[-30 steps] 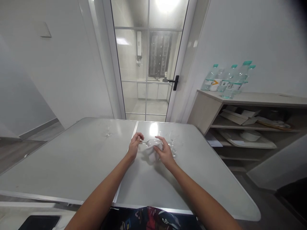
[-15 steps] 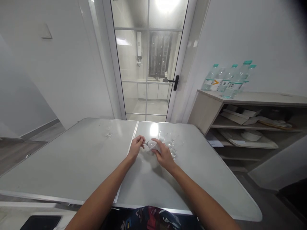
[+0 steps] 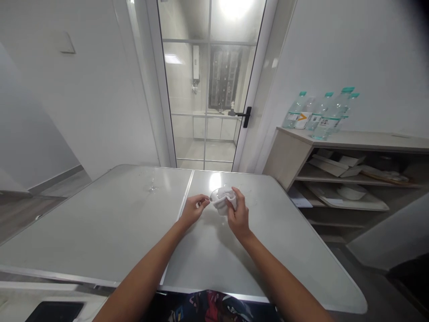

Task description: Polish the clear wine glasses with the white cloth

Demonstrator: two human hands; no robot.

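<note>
My left hand point(image 3: 193, 209) is closed in a pinch on the thin stem of a clear wine glass point(image 3: 215, 194), held tilted above the table. In my right hand point(image 3: 239, 214) is a bunched white cloth point(image 3: 221, 205), gripped between thumb and fingers and pressed against the glass's bowl. The cloth and fingers hide much of the bowl. Just behind my right hand stand more clear glasses point(image 3: 248, 197), partly covered by it and hard to make out. Another clear stemmed glass point(image 3: 152, 187) is on the left part of the table.
The pale table point(image 3: 110, 223) has a metal seam point(image 3: 188, 188) across its top. Behind it is a glass-paned door point(image 3: 221, 147) with a black handle point(image 3: 247, 117). At right, a wooden shelf unit point(image 3: 291, 152) bears several plastic bottles point(image 3: 326, 120); a tray point(image 3: 372, 203) lies inside.
My right hand has moved slightly right and turned, and more of the white cloth shows, bunched around the bowl. My left hand has shifted slightly right with the stem.
</note>
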